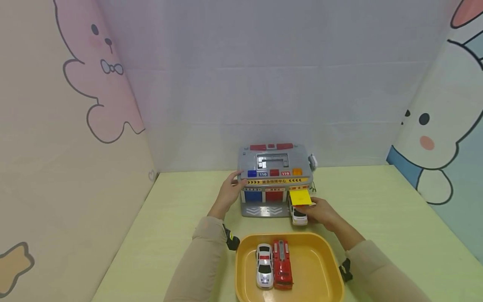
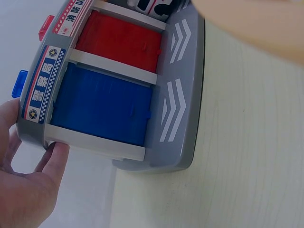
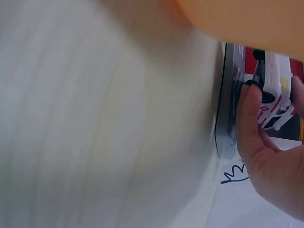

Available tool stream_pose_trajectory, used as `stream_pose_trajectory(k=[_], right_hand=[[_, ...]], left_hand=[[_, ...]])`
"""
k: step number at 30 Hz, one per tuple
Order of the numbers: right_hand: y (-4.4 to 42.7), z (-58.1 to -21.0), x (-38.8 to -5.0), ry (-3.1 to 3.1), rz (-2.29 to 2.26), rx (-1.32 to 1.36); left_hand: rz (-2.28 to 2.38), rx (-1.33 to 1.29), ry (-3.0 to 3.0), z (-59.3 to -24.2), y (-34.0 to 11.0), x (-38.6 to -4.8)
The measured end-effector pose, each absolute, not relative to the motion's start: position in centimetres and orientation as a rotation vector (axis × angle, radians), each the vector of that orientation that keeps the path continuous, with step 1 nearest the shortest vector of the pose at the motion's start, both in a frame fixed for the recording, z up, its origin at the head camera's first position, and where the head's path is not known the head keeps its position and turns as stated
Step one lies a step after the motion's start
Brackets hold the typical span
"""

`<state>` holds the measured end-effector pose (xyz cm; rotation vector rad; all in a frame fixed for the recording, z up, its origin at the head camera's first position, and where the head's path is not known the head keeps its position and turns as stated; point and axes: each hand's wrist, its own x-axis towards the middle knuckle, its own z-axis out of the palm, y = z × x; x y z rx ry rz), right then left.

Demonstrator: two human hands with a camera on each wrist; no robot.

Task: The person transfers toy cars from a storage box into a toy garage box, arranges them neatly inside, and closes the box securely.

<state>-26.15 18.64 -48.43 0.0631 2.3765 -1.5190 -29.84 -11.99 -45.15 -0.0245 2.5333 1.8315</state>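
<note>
A grey toy garage with blue and red doors stands against the back wall. My left hand grips its left front edge; in the left wrist view, the fingers and thumb of this hand are at the corner beside the blue door. The yellow door at the right is swung up. Under it sits a white toy car, partly in the opening, its front outwards. My right hand pinches this car by its sides; the right wrist view shows the car between thumb and fingers.
Near the front edge stands a yellow tray holding a white toy police car and a red toy fire truck side by side. Printed cloth walls enclose the pale table on the left, back and right.
</note>
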Motion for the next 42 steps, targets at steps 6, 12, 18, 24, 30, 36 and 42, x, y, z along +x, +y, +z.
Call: stream_pose_trajectory(k=[6,12,18,24,30,36,42], right_hand=[[18.6,-48.5,-26.3,2.314,-1.586,0.119],[18.5,-48.4,-26.2,2.264,-1.683,0.081],[18.9,-48.3,-25.9,2.318,-1.674,0.009],[19.0,-48.6,-26.1,2.457,-1.601,-0.036],[18.8,-49.0,-26.6,2.546,-1.543,0.018],[18.5,-49.1,-27.2,2.618,-1.488,0.030],[18.3,-49.2,-27.6,2.746,-1.365,0.010]], left_hand=[[1.829,-0.030,2.537,-45.1,-12.0,-29.8],[1.837,-0.030,2.531,-45.1,-11.9,-29.7],[1.843,-0.039,2.535,-45.1,-11.9,-29.8],[1.848,-0.044,2.533,-45.2,-12.0,-29.8],[1.851,-0.036,2.523,-45.3,-12.0,-29.8],[1.851,-0.027,2.533,-45.3,-12.0,-29.8],[1.846,-0.010,2.557,-45.6,-12.0,-30.0]])
